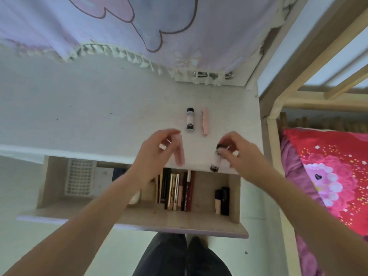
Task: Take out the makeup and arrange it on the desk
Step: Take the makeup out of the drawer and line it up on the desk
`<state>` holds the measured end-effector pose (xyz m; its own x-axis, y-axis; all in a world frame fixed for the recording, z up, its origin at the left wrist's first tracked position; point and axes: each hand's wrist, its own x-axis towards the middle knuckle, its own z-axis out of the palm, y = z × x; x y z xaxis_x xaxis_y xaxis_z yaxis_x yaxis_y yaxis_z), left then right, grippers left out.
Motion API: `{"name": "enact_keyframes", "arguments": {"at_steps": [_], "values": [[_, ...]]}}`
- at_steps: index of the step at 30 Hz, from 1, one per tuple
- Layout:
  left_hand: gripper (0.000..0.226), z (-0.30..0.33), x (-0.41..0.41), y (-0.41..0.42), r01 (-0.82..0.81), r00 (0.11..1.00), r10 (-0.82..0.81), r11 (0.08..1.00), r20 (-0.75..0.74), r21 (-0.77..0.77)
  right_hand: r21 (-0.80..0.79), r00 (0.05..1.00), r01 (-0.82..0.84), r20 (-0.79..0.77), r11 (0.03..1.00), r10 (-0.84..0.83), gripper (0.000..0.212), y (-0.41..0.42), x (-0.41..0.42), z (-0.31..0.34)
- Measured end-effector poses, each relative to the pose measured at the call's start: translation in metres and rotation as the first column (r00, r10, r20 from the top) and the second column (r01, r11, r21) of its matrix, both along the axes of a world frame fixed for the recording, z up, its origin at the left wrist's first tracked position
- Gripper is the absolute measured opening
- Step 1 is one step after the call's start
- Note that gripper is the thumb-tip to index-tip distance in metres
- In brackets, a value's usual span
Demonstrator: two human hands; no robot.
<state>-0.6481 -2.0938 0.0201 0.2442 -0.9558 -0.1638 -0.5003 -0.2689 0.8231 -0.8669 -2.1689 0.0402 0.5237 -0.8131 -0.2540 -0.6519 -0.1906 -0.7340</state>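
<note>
Hands [157, 148] [238, 150] curled round tubes [180, 154] [216, 160]

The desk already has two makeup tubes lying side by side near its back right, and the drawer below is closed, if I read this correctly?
Not quite: the drawer is pulled open, with more makeup still inside, as the head view shows. The rest holds: a black-capped tube and a pink tube lie side by side on the desk.

One camera on the person's head looks steeply down, close over the surface [99, 108] and the open drawer [207, 196] nearer.
</note>
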Motion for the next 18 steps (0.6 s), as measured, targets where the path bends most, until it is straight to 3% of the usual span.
{"name": "enact_keyframes", "arguments": {"at_steps": [3,6,12,18], "values": [[0.025,-0.003,0.027,-0.064,-0.067,0.997,0.066,0.997,0.050,0.024,0.074,0.985,0.173,0.005,0.982,-0.174,0.005,-0.063,0.019,-0.004],[0.021,-0.021,0.030,-0.106,-0.047,0.998,0.041,0.993,0.052,0.110,0.133,0.978,0.203,-0.065,0.970,-0.196,0.008,-0.095,0.038,-0.030],[0.027,-0.041,0.010,-0.129,-0.048,0.998,0.042,0.994,0.055,0.102,-0.032,0.964,0.253,-0.074,0.967,-0.255,0.018,-0.096,0.057,-0.051],[0.032,-0.033,0.000,-0.104,-0.066,0.993,0.061,0.997,0.099,0.050,-0.031,0.952,0.306,0.030,0.952,-0.305,0.021,-0.070,0.041,-0.039]]}}
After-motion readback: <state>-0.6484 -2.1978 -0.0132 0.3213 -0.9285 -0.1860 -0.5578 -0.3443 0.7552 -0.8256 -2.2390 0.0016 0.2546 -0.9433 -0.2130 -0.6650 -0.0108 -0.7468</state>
